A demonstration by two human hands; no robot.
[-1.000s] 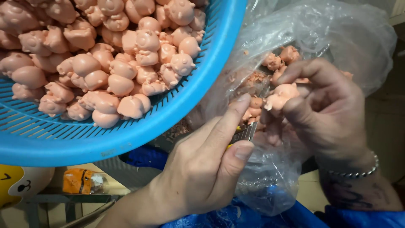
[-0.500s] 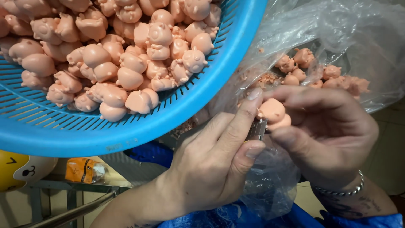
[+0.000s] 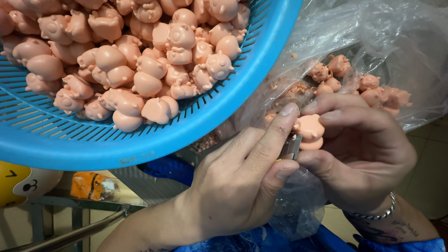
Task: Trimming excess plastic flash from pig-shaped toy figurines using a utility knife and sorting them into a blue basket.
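Pink rubbery pig figure (image 3: 310,130) pinched in the right hand (image 3: 359,154), fingers (image 3: 345,100) curled over its top and thumb pressed beneath, so closed firmly on it. Small metal blade (image 3: 291,145) gripped in the left hand (image 3: 238,182), clamped between the thumb and the extended forefinger (image 3: 275,135), its tip touching the figure's near side. Left forefinger laid along the blade's back, fingertip just beside the figure and close to the right fingers. Both hands met at the middle, touching or nearly so around the figure.

Just beyond the right fingers, lay a clear plastic bag (image 3: 396,42) with more pink figures (image 3: 368,84) heaped inside, some right behind the knuckles. Beyond the left fingers and above them, hung a blue slotted basket (image 3: 140,144), tilted, piled with many of the same pink pigs (image 3: 140,60), its rim near the left fingertip. Silver bracelet (image 3: 373,215) worn on the right wrist, with a dark tattoo just below it on the forearm. Blue cloth (image 3: 261,240) spread under both wrists. Far out past the left wrist, sat a yellow toy (image 3: 18,182) and a small orange packet (image 3: 86,185) on a metal frame.
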